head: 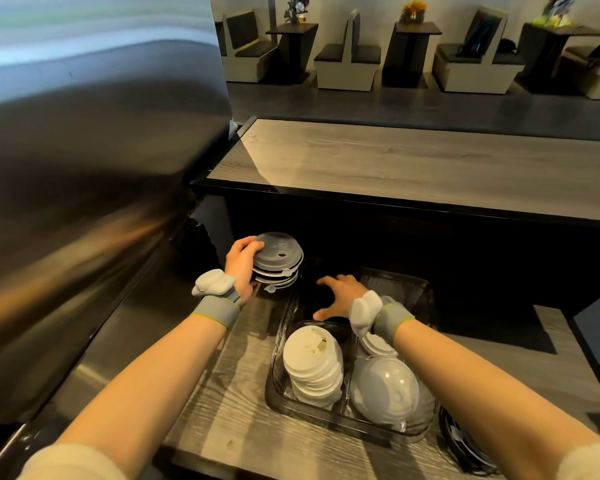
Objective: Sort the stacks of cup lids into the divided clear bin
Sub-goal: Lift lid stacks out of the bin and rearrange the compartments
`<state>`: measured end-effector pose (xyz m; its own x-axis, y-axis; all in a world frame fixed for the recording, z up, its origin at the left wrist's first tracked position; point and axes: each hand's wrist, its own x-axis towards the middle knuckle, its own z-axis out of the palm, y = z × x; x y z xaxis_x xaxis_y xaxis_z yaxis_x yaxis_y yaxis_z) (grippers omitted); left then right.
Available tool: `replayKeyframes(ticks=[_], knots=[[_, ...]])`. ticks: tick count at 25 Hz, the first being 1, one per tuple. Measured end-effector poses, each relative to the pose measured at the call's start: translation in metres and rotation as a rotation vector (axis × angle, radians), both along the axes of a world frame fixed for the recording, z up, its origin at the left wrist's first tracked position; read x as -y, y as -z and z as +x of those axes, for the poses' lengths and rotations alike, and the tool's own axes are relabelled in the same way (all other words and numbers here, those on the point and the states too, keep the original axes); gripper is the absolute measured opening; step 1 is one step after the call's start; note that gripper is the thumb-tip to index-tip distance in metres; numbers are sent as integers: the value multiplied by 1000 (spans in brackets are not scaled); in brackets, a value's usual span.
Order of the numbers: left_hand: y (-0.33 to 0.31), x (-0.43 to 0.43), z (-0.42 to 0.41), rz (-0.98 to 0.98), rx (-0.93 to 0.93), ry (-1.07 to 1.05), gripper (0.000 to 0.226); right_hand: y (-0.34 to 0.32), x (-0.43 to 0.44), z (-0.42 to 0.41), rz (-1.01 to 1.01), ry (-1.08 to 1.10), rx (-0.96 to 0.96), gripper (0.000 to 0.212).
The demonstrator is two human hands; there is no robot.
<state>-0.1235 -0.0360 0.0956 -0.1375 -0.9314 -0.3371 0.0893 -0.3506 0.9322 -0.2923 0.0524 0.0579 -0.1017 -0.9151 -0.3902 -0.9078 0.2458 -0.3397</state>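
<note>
My left hand (240, 262) grips a stack of translucent grey flat lids (278, 260) from its left side, held just beyond the bin's far left corner. The divided clear bin (280, 341) sits on the lower wooden shelf. Its near left compartment holds a leaning stack of white lids (313, 362). Clear dome lids (388, 386) fill the near right compartment. More white lids (374, 342) show under my right wrist. My right hand (340, 295) hovers with fingers spread over the dark far left compartment and holds nothing.
A stainless steel appliance (83, 188) walls off the left side. A raised wooden counter (412, 168) overhangs the shelf behind the bin. Dark lids (461, 441) lie on the shelf right of the bin. Booth seats and tables stand far behind.
</note>
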Motion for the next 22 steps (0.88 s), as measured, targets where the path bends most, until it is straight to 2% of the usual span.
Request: replayKeyframes(ticks=[2,5,7,9,11,13,15,22], knots=[[1,-3,-3,-8,21,70,8,4,0,0,-52,41,10,72],[4,-8,-9,-27,42,147,8,-15,-1,0,-385,268,296,44],[6,-14,-16,-65,71,196,8,-34,-7,1,-515,264,498,43],[6,-25,-26,-106,85,247,11,-46,-18,2,-471,147,498,59],[5,-38,-36,-72,25,302,28,-47,-28,3,-440,143,451,71],[7,-51,-43,17,-54,326,45,-48,-39,0,-494,228,496,70],[12,-63,-49,74,-93,316,52,-53,-53,-5,-493,280,566,67],[12,-99,-66,14,-15,178,38,-54,-118,-29,-454,356,670,55]])
